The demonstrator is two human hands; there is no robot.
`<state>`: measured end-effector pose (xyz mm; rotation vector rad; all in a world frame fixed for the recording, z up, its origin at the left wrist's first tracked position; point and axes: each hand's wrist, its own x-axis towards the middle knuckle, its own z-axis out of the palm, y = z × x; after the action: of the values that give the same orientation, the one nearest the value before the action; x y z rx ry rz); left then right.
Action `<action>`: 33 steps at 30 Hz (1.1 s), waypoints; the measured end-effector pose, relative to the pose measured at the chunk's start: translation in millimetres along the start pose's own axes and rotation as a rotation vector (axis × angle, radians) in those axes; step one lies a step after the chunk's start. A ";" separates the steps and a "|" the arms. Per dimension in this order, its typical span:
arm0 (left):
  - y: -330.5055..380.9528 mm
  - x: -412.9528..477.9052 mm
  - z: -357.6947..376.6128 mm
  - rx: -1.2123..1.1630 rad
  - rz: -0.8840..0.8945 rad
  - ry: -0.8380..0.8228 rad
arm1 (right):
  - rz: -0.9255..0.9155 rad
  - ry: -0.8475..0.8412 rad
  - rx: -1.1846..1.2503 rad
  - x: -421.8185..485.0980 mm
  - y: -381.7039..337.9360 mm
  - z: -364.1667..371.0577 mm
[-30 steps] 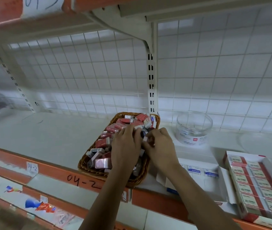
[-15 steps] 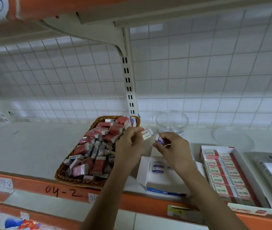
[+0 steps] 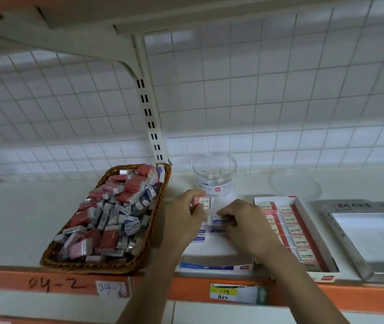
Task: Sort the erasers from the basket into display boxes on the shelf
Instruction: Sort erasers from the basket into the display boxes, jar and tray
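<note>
Now you sort by colour.
Your right hand [image 3: 247,223] pinches blue-sleeved eraser [image 3: 217,219] over white cardboard display box [image 3: 212,250]; left hand [image 3: 184,216] grips pink-sleeved eraser [image 3: 202,202] aside.

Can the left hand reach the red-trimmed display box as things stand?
Probably not directly: the right hand, pinching a blue-labelled eraser over the white box, lies between the red-trimmed display box and the left hand holding the 2B eraser.
</note>
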<state>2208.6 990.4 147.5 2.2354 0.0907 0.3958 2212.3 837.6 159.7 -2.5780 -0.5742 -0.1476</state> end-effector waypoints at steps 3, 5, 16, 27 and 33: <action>-3.6 -2.0 2.3 0.046 0.017 0.019 | -0.041 -0.090 -0.016 -5.6 -2.3 -1.4; -4.8 -2.3 2.9 0.053 0.022 0.025 | -0.030 -0.135 -0.033 -7.2 -3.8 1.4; -8.4 -4.0 4.7 0.036 0.027 0.010 | 0.009 -0.160 -0.113 -4.7 -10.6 13.2; -11.9 -3.8 7.3 0.020 0.058 -0.032 | -0.009 -0.167 -0.114 -3.9 -9.5 11.4; -6.8 -3.1 4.6 -0.028 0.068 0.004 | 0.001 -0.050 -0.009 -4.4 -4.8 11.5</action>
<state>2207.7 990.8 138.8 2.2141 0.0114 0.4361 2206.2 845.3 150.9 -2.5973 -0.5917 -0.0855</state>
